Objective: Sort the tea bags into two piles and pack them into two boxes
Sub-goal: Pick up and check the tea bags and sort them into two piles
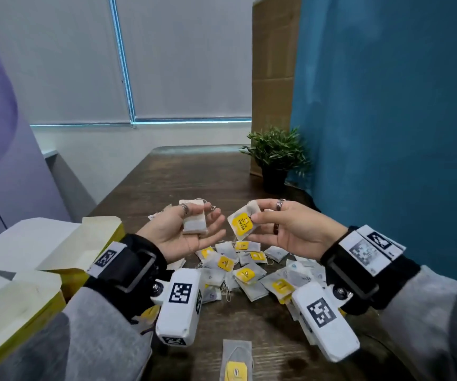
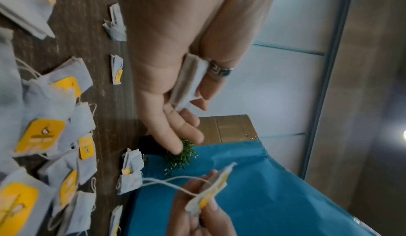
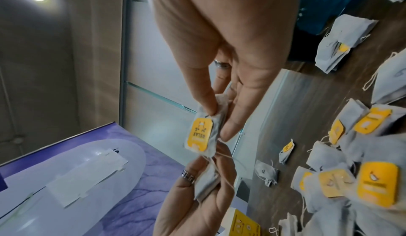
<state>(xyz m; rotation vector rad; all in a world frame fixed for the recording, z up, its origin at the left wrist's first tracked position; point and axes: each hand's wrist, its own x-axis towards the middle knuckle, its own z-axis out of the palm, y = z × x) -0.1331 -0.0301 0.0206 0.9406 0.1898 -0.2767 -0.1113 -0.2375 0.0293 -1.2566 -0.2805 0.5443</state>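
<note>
The left hand (image 1: 183, 232) lies palm up over the worktop (image 1: 166, 185), its thumb pressing a small stack of tea bags (image 1: 194, 218) against the fingers (image 2: 175, 135); how many are in the stack cannot be told, perhaps two or three. The right hand (image 1: 285, 229) pinches a single tea bag with a yellow tag (image 1: 242, 222) between thumb and forefinger, tag facing up, just beside the left hand's stack at about 3 o'clock from it. A thin string (image 2: 167, 182) trails from that bag toward the pile below.

The step in hand looks like adding this bag to the sorted stack. To do it well, read the tag first so the kind matches, free the string from the loose bags so nothing is dragged up, then slide the bag flat under the left thumb with edges lined up.

The loose heap of tea bags (image 1: 252, 273) lies under and between the wrists, toward 6 o'clock; roughly twenty show, about nine with yellow tags up, the rest showing plain paper, so the count is rough. One more bag (image 1: 236, 361) lies apart at 6 o'clock near the edge. Two open boxes (image 1: 65, 259) with yellow sides stand at 9 o'clock. Neither shows any bags inside, so packing seems not yet begun. One potted plant (image 1: 276, 158) stands at 1 o'clock.
</note>
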